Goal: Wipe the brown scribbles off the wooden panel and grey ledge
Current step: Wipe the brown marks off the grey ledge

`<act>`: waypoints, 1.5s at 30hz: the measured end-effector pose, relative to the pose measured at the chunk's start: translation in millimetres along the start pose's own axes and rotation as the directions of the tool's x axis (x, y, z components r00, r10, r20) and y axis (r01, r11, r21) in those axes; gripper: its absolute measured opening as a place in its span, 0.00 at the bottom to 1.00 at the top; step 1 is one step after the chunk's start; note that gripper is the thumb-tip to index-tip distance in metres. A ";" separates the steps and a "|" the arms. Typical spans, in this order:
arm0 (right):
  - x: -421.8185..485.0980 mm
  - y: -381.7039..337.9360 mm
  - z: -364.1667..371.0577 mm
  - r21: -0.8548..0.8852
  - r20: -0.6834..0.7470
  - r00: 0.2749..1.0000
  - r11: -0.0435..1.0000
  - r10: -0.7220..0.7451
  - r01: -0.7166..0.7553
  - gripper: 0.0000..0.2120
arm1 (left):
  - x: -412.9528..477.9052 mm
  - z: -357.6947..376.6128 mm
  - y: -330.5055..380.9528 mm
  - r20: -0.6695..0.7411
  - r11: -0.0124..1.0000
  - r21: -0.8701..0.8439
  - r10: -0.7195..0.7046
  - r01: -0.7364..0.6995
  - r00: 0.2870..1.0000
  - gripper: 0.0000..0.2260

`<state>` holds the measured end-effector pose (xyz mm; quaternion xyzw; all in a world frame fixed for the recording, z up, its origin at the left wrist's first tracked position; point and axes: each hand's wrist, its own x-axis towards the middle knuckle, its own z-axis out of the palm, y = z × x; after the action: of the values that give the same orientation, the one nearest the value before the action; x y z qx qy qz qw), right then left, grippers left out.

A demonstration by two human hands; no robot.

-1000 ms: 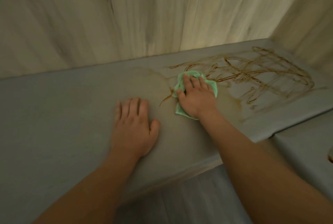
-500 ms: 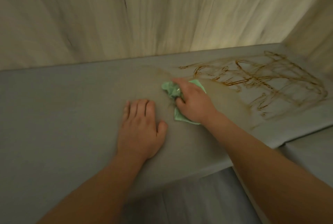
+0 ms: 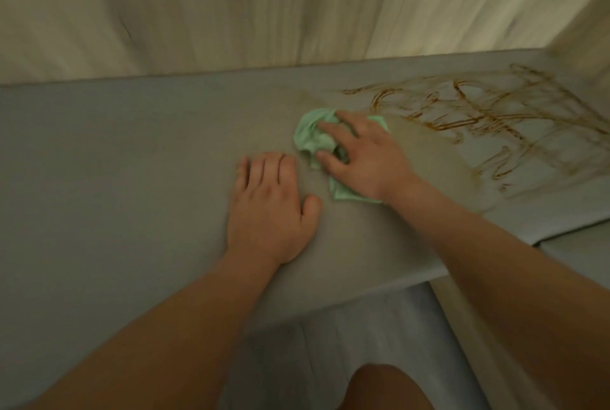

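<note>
The upper view is being filled by the pale wooden panel, which is being met along its foot by the grey ledge. The ledge is being closed off at the right corner by a 2nd wooden face. The ledge's front edge is being shown running diagonally beneath both forearms, with grey floor below it. Wide bare ledge is being left open to the left of the 2 hands. The brown scribbles are being shown spread over the ledge's right end, up to the corner, just right of the right hand. The left hand is being rested flat on the ledge, fingers straight, nothing held. Just beside it, a crumpled green cloth is being pressed onto the ledge by the right hand and gripped between thumb and forefinger.
</note>
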<state>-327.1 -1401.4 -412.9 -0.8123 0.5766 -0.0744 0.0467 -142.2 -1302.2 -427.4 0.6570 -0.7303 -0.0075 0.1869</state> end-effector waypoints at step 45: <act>-129.3 72.2 -18.9 -0.041 0.095 0.991 0.995 0.091 -0.087 0.33 | 0.3 -6.2 3.2 0.138 0.968 0.246 0.012 -0.046 0.990 0.23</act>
<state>-439.4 -1303.1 -414.6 -0.7891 0.6106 -0.0224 0.0630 -143.6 -1300.7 -420.7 0.6625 -0.7459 0.0423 0.0533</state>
